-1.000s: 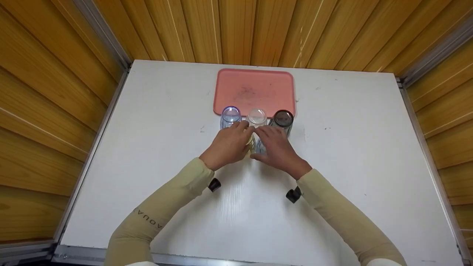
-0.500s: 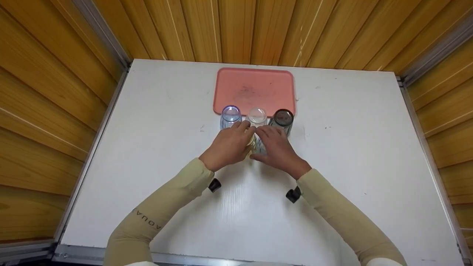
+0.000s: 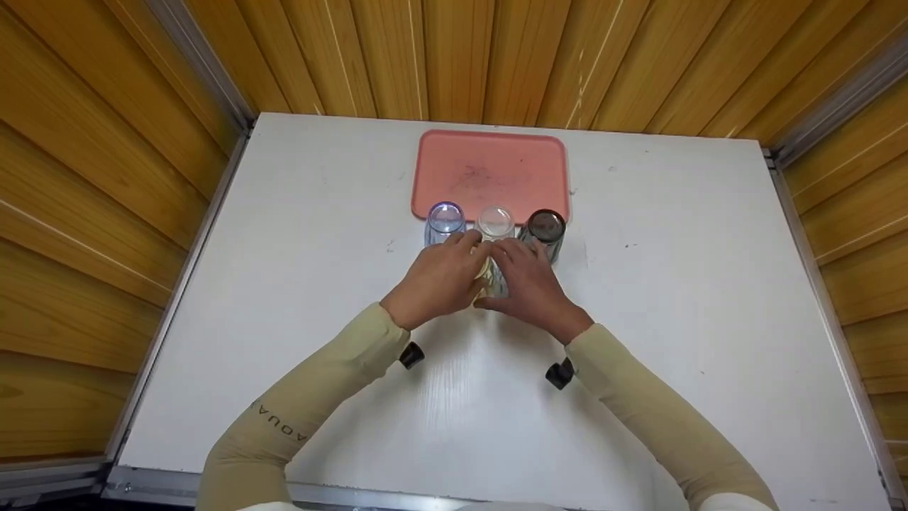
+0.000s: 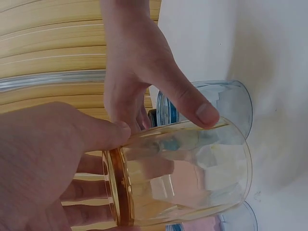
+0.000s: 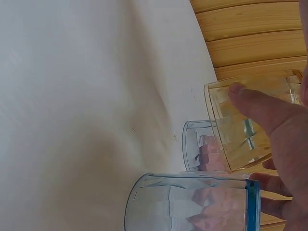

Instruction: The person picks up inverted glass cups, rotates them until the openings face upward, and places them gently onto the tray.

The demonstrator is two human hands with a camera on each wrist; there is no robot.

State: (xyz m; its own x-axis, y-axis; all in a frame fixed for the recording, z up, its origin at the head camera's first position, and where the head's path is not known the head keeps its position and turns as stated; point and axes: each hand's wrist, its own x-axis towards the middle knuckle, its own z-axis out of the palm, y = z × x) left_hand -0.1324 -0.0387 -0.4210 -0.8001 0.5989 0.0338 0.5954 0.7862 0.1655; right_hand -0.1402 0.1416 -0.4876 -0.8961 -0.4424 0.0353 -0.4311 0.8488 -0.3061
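Note:
My left hand [image 3: 436,280] grips an upside-down yellow glass [image 4: 192,183], thumb and fingers around its amber base in the left wrist view. Across from it, my right hand [image 3: 528,284] has its thumb on the yellow glass's side and its fingers curled toward the far side. Right beside stands a light blue glass [image 4: 231,106], also base up, mostly covered by my right hand in the head view. Behind the hands, a row of upturned glasses holds a blue glass [image 3: 445,218], a clear glass [image 3: 496,221] and a dark glass [image 3: 546,226].
A pink tray [image 3: 489,167] lies behind the row of glasses, toward the back of the white table [image 3: 674,270]. Wood-panelled walls [image 3: 454,57] enclose the table at the back and both sides.
My right hand has shifted slightly left, its thumb now farther over the yellow glass. My left hand stays nearly still, and the back row of glasses has not moved.

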